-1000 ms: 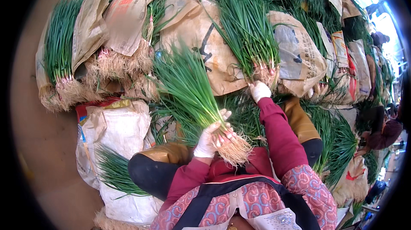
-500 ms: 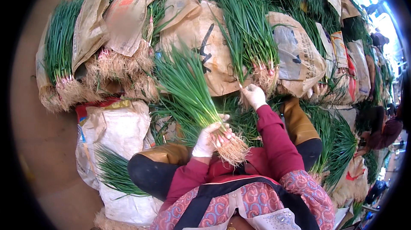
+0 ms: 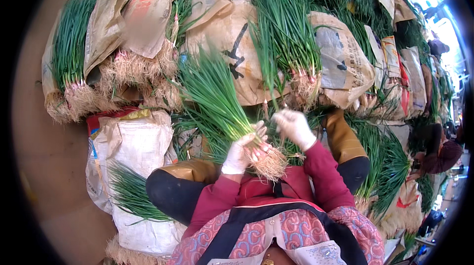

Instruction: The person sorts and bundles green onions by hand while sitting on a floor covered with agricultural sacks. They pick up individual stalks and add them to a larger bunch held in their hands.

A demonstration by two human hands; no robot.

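Observation:
My gloved left hand [image 3: 243,151] is closed around a thick bunch of scallions [image 3: 222,104], just above the pinkish bulbs. Their green leaves fan up and to the left, and pale tangled roots hang out below the hand. To the right, my gloved right hand [image 3: 295,126] has its fingers pinched at the lower end of a thin scallion [image 3: 270,80], slightly blurred by motion. That stalk's leaves reach up beside a larger heap of scallions [image 3: 291,33] lying on the sacks, roots toward me.
Printed tan sacks [image 3: 242,62] cover more scallions in a row ahead. On the left, a white sack [image 3: 140,141] lies beside my bent knee, with loose green leaves [image 3: 131,191] on it. Brown floor [image 3: 59,176] borders the far left. Another person [image 3: 442,151] sits at the right.
My right hand has drawn back a little toward me from the heap, bringing the thin scallion with it. The left hand's bunch has shifted slightly toward the heap.

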